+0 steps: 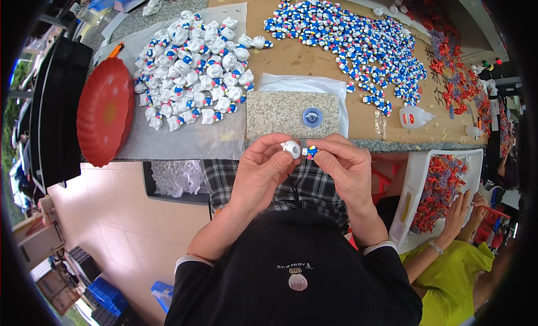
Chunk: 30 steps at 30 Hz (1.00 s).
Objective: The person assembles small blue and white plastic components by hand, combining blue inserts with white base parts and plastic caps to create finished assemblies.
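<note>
In the centre of the frame, my left hand [255, 172] has thumb and fingers closed in a pinch on one white hollow piece [289, 149], its round hole showing. My right hand [352, 172] pinches one small blue figure [310, 153] between thumb and fingertips, just beside it; I cannot tell whether the two touch.

Both look light and stiff to me, like hard plastic, and probably a bit slick. I'd judge the white one best held by its outer sides, keeping fingers off the hole, and the figure by its end, without rubbing the painted parts.

Counting: one of each in my hands. On the tabletop [302, 62], one stone slab [274, 110] at the centre bears one small blue cup [312, 118]; there is one red dish [106, 113] at the left. The white heap [193, 74], upper left, and the blue heap [336, 31], upper right, are too crowded to count.
</note>
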{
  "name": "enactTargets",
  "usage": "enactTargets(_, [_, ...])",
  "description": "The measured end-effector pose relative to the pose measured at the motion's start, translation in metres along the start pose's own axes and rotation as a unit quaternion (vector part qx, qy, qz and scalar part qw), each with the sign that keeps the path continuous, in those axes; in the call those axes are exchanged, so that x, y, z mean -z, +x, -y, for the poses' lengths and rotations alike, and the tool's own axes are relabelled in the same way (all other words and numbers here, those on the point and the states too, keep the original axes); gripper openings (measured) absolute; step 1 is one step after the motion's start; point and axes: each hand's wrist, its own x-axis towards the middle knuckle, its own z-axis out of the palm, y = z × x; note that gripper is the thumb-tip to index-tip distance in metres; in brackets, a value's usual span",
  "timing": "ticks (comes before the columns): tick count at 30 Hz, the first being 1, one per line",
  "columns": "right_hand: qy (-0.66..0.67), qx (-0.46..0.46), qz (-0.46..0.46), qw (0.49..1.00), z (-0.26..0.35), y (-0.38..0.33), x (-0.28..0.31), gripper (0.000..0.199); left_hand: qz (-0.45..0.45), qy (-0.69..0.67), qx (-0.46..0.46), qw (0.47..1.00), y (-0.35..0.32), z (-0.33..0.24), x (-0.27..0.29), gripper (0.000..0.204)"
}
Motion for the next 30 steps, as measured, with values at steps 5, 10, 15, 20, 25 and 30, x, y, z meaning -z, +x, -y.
enactTargets(5, [-0.115, 0.031, 0.001, 0.993, -0.003, 0.0, 0.0, 0.02, 0.021, 0.102, -0.065, 0.992, 0.0, 0.002, 0.001, 0.025])
enactTargets(10, [-0.188, 0.069, -0.039, 0.979, -0.005, -0.004, -0.008, 0.023, 0.049, 0.149, -0.132, 0.979, 0.003, 0.004, -0.003, 0.024])
enactTargets(15, [-0.228, 0.124, -0.072, 0.963, -0.005, -0.005, -0.02, 0.025, 0.025, 0.113, -0.126, 0.985, 0.003, 0.003, -0.004, 0.024])
enactTargets(20, [-0.208, 0.13, -0.029, 0.969, -0.008, 0.002, -0.025, 0.028, 0.01, 0.139, -0.082, 0.987, -0.001, -0.012, 0.01, 0.025])
enactTargets(25, [-0.182, 0.099, -0.042, 0.977, -0.002, 0.015, -0.02, 0.03, -0.141, 0.337, -0.298, 0.882, 0.012, -0.061, 0.022, 0.031])
enactTargets(30, [-0.287, 0.122, -0.163, 0.936, 0.008, 0.023, 0.022, 0.022, -0.339, 0.511, -0.456, 0.645, 0.036, -0.135, 0.08, 0.02])
